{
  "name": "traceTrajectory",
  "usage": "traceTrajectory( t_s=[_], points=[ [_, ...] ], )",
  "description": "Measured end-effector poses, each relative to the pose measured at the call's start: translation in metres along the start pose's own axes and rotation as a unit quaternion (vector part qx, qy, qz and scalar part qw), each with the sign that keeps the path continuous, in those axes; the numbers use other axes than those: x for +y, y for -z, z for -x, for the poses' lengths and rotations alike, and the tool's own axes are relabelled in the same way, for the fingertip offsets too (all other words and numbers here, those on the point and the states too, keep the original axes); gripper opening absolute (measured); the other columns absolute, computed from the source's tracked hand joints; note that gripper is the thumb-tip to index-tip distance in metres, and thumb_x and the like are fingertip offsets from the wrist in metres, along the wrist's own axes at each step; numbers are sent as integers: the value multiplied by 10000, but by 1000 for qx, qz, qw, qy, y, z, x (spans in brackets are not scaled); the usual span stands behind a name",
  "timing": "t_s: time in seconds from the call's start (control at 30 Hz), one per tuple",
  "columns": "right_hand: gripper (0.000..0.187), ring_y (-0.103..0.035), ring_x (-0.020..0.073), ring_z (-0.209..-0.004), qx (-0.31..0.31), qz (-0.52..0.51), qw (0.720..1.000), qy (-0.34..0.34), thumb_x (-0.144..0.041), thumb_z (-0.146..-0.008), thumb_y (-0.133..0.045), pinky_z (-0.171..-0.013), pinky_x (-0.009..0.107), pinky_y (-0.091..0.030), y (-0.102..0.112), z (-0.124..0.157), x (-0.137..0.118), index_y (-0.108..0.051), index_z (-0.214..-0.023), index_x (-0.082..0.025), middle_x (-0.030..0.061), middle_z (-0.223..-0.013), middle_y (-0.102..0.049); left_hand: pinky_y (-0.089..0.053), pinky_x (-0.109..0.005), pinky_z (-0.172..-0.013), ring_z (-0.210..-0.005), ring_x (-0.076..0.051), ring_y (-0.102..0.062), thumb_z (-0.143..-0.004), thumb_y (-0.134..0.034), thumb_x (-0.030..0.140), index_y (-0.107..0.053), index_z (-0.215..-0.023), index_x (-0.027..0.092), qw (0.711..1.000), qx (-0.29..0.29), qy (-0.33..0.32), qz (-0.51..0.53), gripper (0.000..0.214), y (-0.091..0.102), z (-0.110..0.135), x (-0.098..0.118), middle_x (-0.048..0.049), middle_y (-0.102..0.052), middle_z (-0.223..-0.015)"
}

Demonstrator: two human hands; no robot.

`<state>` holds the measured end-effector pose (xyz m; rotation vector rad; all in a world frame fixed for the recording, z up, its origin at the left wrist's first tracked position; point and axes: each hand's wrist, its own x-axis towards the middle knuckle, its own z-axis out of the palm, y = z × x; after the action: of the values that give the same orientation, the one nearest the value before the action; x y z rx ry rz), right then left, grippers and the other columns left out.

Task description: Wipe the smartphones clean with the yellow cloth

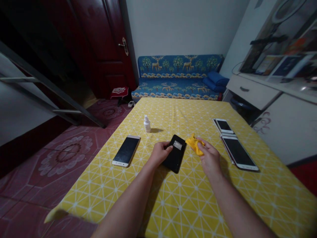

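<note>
Looking down on: yellow patterned tablecloth [188, 201], both hands mid-table
Left hand [160, 153]: fingers curled around a black phone [177, 158]
Right hand [210, 158]: fingers pinching a yellow cloth [194, 144], just beside the phone
Around them: white phone [239, 153] and smaller phone [223, 126] by the right edge, gold phone [126, 151] toward the left edge, small white bottle [147, 124] farther up

black smartphone [175, 158], lying flat | yellow cloth [194, 144], bunched, raised
</note>
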<state>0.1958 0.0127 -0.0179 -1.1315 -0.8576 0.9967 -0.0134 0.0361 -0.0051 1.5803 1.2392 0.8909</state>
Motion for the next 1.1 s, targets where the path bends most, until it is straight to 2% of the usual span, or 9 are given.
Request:
traceTrajectory(
  t_s=[0.13, 0.33, 0.43, 0.57, 0.67, 0.8, 0.9, 1.0, 1.1],
  points=[
    [322, -665, 257, -1089, 14, -9, 1000, -2, -330, -721, -711, -994, 421, -504, -1, 2, -1, -679, -1031, -249, 30, -1121, -726, -434, -276, -602, -692, -194, -644, -744, -663, 273, -746, -911, 132, 995, 29, 26, -91, 234, 4, -2, -5, -66, -730, -785],
    [311, -679, 233, -1040, 18, 0, 1000, 1, -346, -707, -716, -959, 381, -516, -4, 1, 2, -694, -1006, -261, 15, -1070, -739, -326, -220, -476, -483, -101, -492, -745, -690, 292, -678, -760, 118, 992, 106, 69, -27, 175, -12, -2, -8, -5, -594, -577],
    [305, -677, 229, -1038, 34, 5, 999, 20, -348, -705, -712, -951, 378, -515, -3, 0, 4, -703, -994, -253, 17, -1073, -737, -321, -218, -477, -486, -99, -487, -764, -679, 302, -678, -786, 116, 993, 101, 60, -25, 187, -15, -1, -6, -1, -588, -583],
    [330, -667, 230, -1051, 38, 46, 997, 51, -362, -741, -689, -958, 386, -501, -3, 1, 2, -701, -1041, -225, 46, -1094, -730, -339, -238, -530, -550, -125, -525, -814, -636, 349, -724, -909, 125, 993, 70, 16, -89, 259, -12, 0, -3, -24, -632, -632],
    [347, -671, 236, -1027, 43, 89, 992, 74, -371, -754, -670, -931, 387, -509, -4, 3, -1, -701, -1048, -189, 78, -1092, -728, -342, -261, -567, -586, -144, -544, -856, -585, 380, -744, -894, 146, 981, 57, -13, -184, 286, -8, 3, 2, -37, -642, -646],
    [314, -672, 239, -1017, 52, 157, 980, 111, -368, -779, -631, -915, 385, -519, -5, 4, -4, -707, -1020, -181, 91, -1086, -729, -355, -285, -602, -689, -184, -588, -831, -619, 431, -760, -856, 207, 943, 80, -25, -321, 266, -2, 8, 9, -52, -664, -740],
    [270, -670, 234, -1022, 47, 222, 962, 154, -334, -810, -593, -912, 381, -525, -6, 6, -4, -711, -1005, -188, 90, -1074, -731, -398, -288, -640, -779, -197, -613, -799, -653, 495, -754, -970, 249, 939, 96, -19, -330, 316, 5, 8, 7, -51, -680, -865],
    [235, -663, 205, -1036, -8, 283, 933, 223, -261, -847, -540, -940, 369, -517, -7, 9, -1, -709, -1006, -224, 68, -1089, -721, -453, -310, -780, -946, -232, -604, -722, -708, 579, -711, -1125, 222, 945, 89, -48, -312, 539, 13, 5, 0, -73, -679, -989],
    [301, -659, 186, -1054, -93, 346, 895, 265, -165, -860, -469, -975, 373, -510, -9, 11, 4, -710, -1026, -233, 63, -1106, -716, -421, -349, -963, -1128, -269, -533, -616, -767, 630, -674, -1199, 190, 942, 59, -104, -315, 736, 18, 1, -8, -101, -639, -1185]
  ],
)
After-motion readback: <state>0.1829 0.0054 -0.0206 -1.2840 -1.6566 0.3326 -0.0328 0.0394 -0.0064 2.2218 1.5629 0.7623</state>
